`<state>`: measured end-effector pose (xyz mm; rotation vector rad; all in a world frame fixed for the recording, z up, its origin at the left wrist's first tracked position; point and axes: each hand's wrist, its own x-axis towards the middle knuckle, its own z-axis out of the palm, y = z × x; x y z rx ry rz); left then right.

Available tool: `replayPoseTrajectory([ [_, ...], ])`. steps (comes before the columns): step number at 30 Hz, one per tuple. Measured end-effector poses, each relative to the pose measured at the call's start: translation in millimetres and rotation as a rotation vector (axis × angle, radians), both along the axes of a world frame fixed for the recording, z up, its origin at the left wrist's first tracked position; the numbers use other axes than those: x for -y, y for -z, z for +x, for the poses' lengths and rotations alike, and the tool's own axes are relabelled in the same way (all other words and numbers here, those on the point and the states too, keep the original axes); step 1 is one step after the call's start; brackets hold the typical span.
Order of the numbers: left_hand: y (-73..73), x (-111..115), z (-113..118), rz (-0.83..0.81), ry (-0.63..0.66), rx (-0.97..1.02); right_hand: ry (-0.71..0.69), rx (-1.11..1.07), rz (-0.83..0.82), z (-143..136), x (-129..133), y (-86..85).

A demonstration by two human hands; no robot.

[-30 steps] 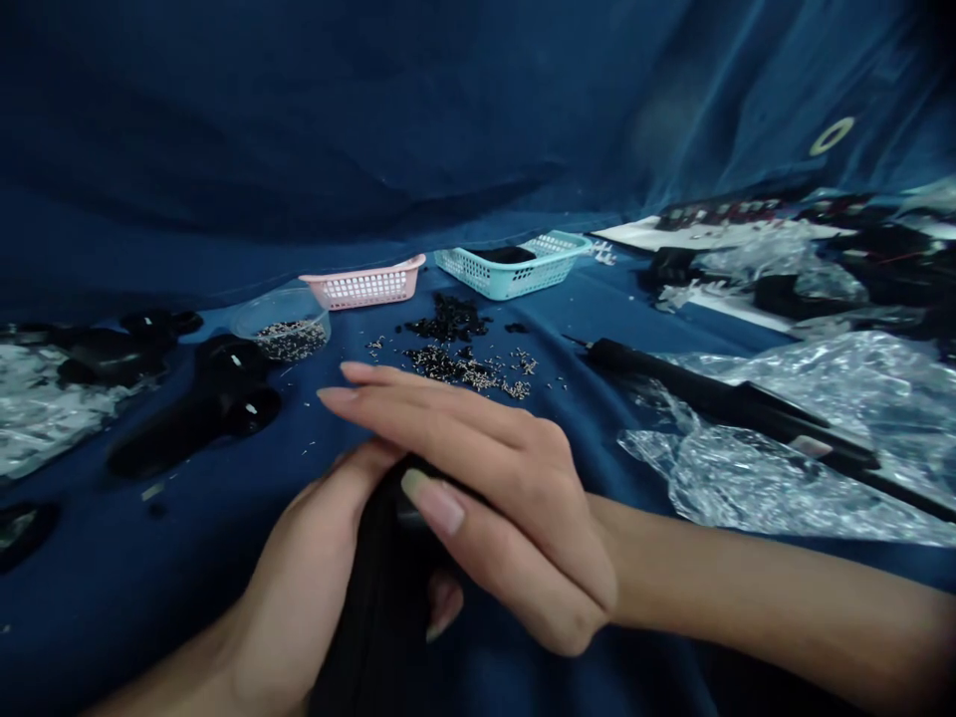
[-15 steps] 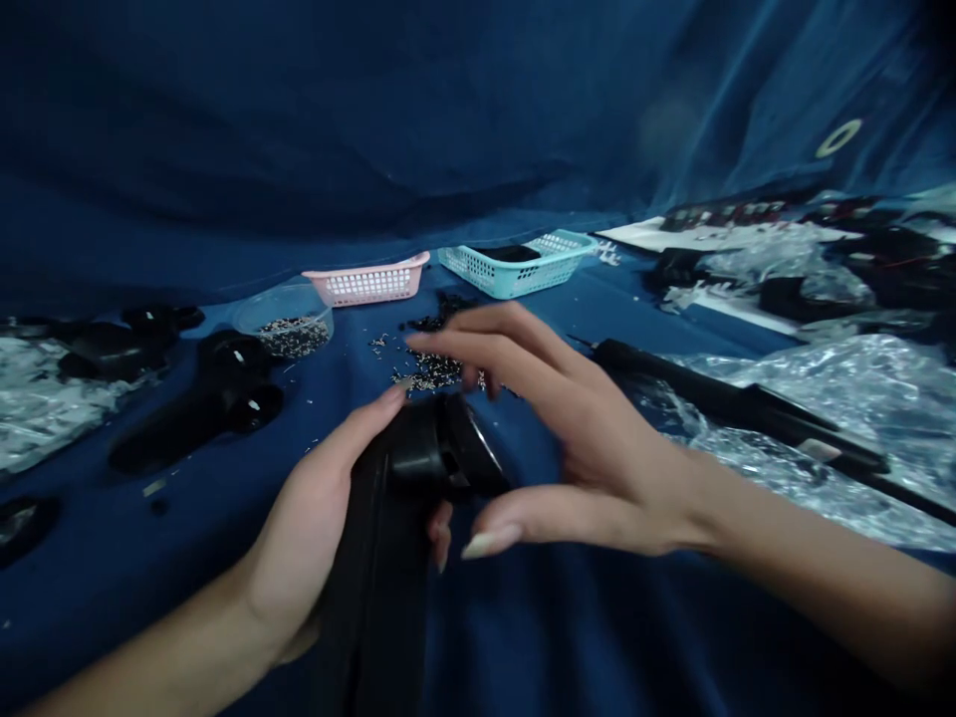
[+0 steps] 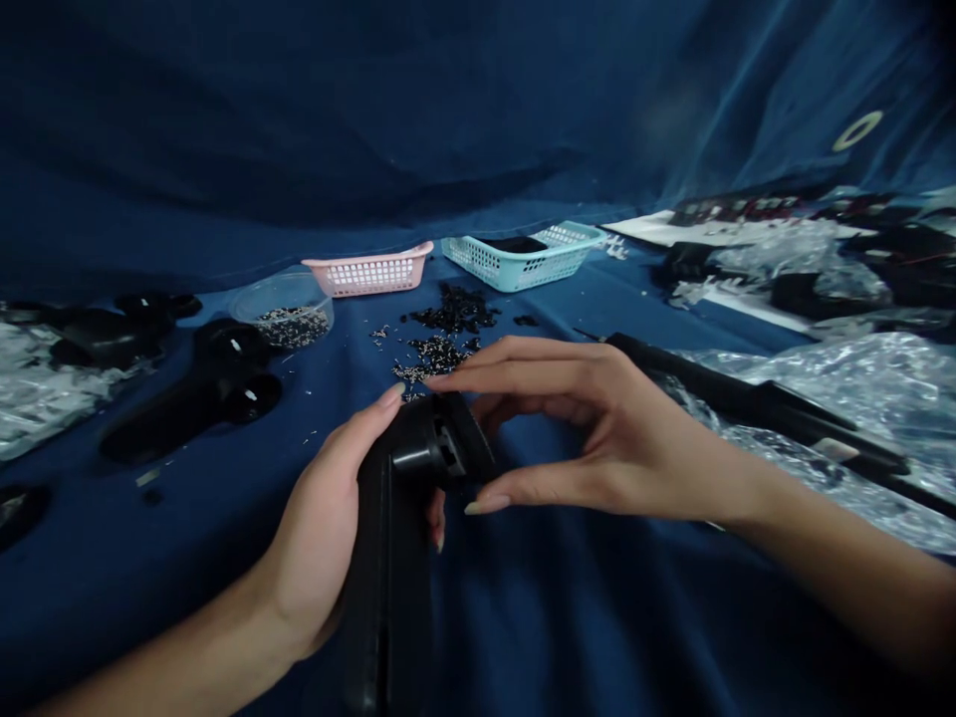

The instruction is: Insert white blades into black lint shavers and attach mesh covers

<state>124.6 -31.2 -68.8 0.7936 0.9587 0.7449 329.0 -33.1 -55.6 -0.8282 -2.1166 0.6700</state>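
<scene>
My left hand (image 3: pixel 318 508) is wrapped around a black plastic housing (image 3: pixel 395 588), shaped like a hair dryer body, with a long handle pointing down toward me. Its thumb lies along the upper edge, and fingertips show on the far side. On the housing's short barrel, facing right, sits a round black end cap (image 3: pixel 469 438). My right hand (image 3: pixel 575 428) curves around this cap, fingers over the top and thumb at its lower edge. The contact behind the fingers is partly hidden.
Beyond the hands lie loose screws (image 3: pixel 429 358) and small black parts (image 3: pixel 455 309). A clear tub of screws (image 3: pixel 291 324), a pink basket (image 3: pixel 373 277) and a turquoise basket (image 3: pixel 515 269) stand behind. Black housings (image 3: pixel 186 398) lie left; an electric screwdriver (image 3: pixel 732 393) rests on plastic wrap right.
My right hand has closed in around the end cap, its fingers lower and its thumb higher. The cap has turned slightly. My left hand keeps its hold on the housing.
</scene>
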Motion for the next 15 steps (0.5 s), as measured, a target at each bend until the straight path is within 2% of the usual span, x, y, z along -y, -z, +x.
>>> replayPoseTrajectory([
  [4,3.2,0.3,0.0,-0.044,-0.004,-0.019,0.077,0.071,0.121,-0.8,1.4,2.7],
  [7,3.3,1.5,2.3,-0.014,0.017,-0.034,0.121,0.104,0.199,-2.3,2.1,4.5],
  [15,0.7,3.8,6.2,0.030,0.016,-0.030,0.126,0.144,0.299,-0.9,2.7,8.0],
])
